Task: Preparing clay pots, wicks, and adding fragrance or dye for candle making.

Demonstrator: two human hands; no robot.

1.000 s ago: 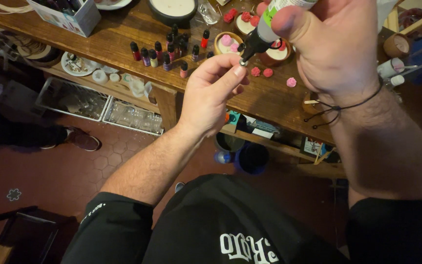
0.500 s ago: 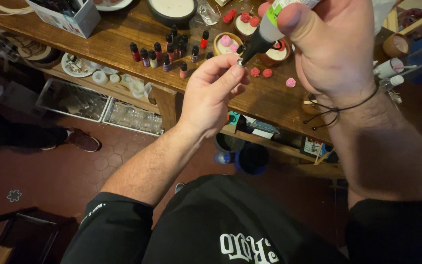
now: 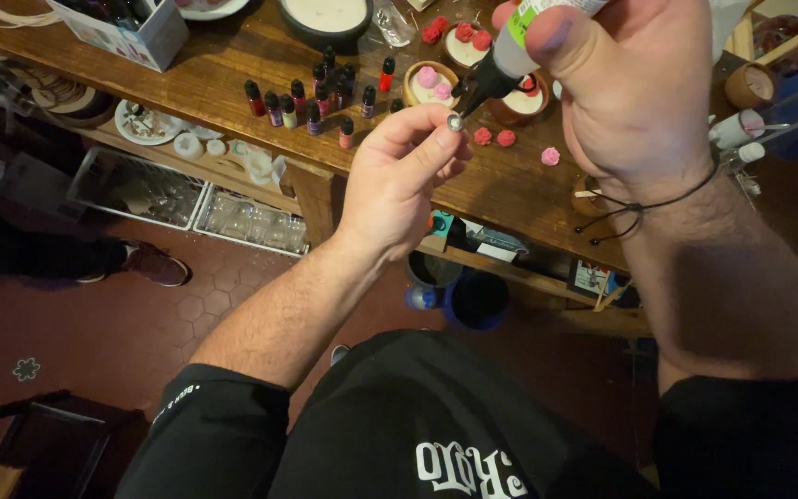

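Note:
My left hand [image 3: 399, 180] pinches a tiny round metal piece [image 3: 454, 121] between thumb and forefinger, held up above the wooden table [image 3: 233, 88]. My right hand [image 3: 634, 88] grips a squeeze bottle [image 3: 510, 55] with a grey body and a black nozzle. The nozzle tip points down and touches the metal piece. Just beyond the hands stand small bowls of white wax [image 3: 429, 83] topped with pink rose shapes.
Several small dark dropper bottles [image 3: 311, 102] with red caps stand on the table. Loose pink roses [image 3: 494, 137] lie near them. A lower shelf holds clear trays [image 3: 140, 189] and jars. A blue bucket [image 3: 477, 298] sits under the table. Another person's shoe [image 3: 154, 265] rests on the red tile floor.
Both hands have stayed almost still; the nozzle tip remains against the small piece in my left fingers.

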